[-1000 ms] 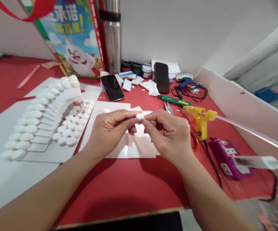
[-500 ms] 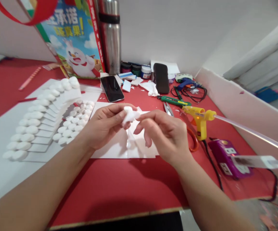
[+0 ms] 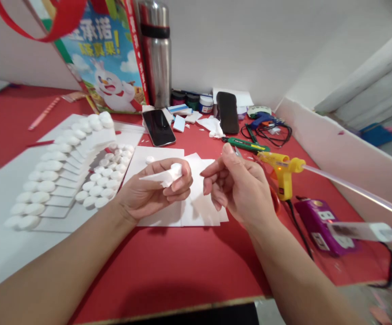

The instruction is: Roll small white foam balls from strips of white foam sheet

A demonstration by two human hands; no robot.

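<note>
My left hand (image 3: 138,198) pinches a thin white tissue-like piece (image 3: 164,177), bunched round at the fingertips with a pointed tail towards the wrist. Whether something is wrapped inside I cannot tell. To its right, my right hand (image 3: 246,189) is held apart from it, thumb up, index finger stretched out and the others loosely bent, with nothing visible in it. Below both hands lie white paper sheets (image 3: 199,216), and one small white disc (image 3: 149,160) rests on them behind my left hand. Further left, white padded discs (image 3: 43,175) stand in a curved double row beside a cluster of loose white discs (image 3: 103,181).
At right are a yellow glue gun (image 3: 284,174) with a clear stick, a purple box (image 3: 324,225) and a green cutter (image 3: 246,144). Behind stand a steel flask (image 3: 157,63), a printed bag (image 3: 111,67) and two phones (image 3: 158,127) (image 3: 227,113).
My right hand has drawn away from the white piece and its thumb has risen. My left hand has turned, so the tail of the piece now points left. A small disc behind it has come into view.
</note>
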